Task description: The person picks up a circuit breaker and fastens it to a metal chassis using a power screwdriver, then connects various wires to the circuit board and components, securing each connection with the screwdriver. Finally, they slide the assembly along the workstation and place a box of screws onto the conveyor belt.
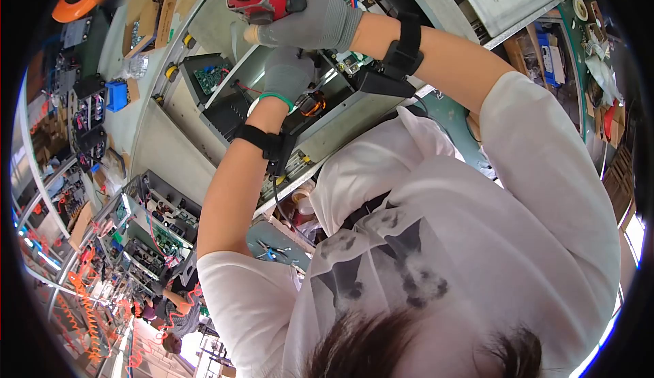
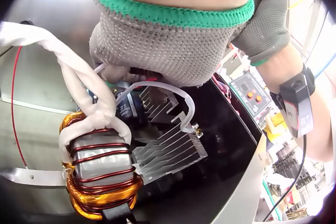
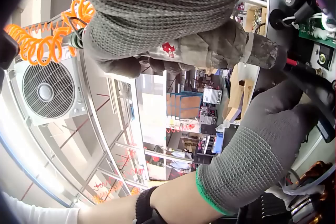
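Observation:
My gloved right hand (image 1: 306, 17) grips a red and green driver (image 1: 252, 0); in the right wrist view, the right hand (image 3: 157, 29) is curled round its body, with grey tape (image 3: 226, 48) towards the tip. Inside the open metal chassis (image 1: 334, 122) is my gloved left hand (image 1: 286, 74), close to the driver's tip in the right wrist view (image 3: 262, 145). The left fingers are bent down beside dark parts; what they touch is hidden. Below the left hand (image 2: 163, 45), a copper-wound coil (image 2: 105, 163) sits beside a finned heatsink (image 2: 170, 153) and white sleeved wires (image 2: 84, 77).
A circuit board (image 1: 210, 78) lies in the chassis left of my hands. Further left are a blue bin (image 1: 117, 96) and cardboard boxes (image 1: 153, 23). An orange coiled hose (image 3: 42, 45) hangs near the driver's rear. Pliers (image 1: 272, 250) lie below the chassis.

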Demonstrator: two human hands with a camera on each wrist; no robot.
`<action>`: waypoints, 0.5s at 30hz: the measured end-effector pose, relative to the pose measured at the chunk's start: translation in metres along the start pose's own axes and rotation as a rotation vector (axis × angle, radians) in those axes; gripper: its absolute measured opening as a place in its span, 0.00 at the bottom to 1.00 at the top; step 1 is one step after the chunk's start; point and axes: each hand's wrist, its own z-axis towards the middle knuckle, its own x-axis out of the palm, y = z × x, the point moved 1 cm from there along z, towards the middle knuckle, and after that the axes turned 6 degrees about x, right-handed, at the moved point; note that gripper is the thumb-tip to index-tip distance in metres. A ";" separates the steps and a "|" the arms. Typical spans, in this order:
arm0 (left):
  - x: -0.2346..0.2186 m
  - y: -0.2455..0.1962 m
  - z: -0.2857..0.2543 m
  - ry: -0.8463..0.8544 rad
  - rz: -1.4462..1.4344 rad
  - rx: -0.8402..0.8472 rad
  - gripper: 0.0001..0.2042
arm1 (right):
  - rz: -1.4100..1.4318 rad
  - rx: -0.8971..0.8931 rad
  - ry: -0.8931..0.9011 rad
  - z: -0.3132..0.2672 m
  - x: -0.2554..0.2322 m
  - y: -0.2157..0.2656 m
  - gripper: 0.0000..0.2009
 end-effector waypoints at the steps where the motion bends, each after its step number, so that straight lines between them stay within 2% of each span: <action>1: 0.000 -0.001 0.001 -0.003 -0.001 0.004 0.13 | 0.016 -0.009 0.007 -0.002 0.000 0.002 0.26; 4: 0.001 0.000 0.000 0.021 0.058 -0.026 0.13 | -0.032 -0.024 -0.023 -0.006 -0.002 0.004 0.26; 10: 0.013 0.014 0.004 0.045 0.151 0.063 0.13 | -0.004 -0.095 -0.018 -0.011 -0.004 -0.004 0.25; 12: 0.014 0.017 0.004 0.084 0.341 0.173 0.13 | -0.033 -0.102 -0.006 -0.012 -0.004 -0.003 0.24; 15: 0.012 0.013 0.006 0.122 0.383 0.159 0.12 | -0.087 -0.094 -0.014 -0.014 -0.002 -0.001 0.23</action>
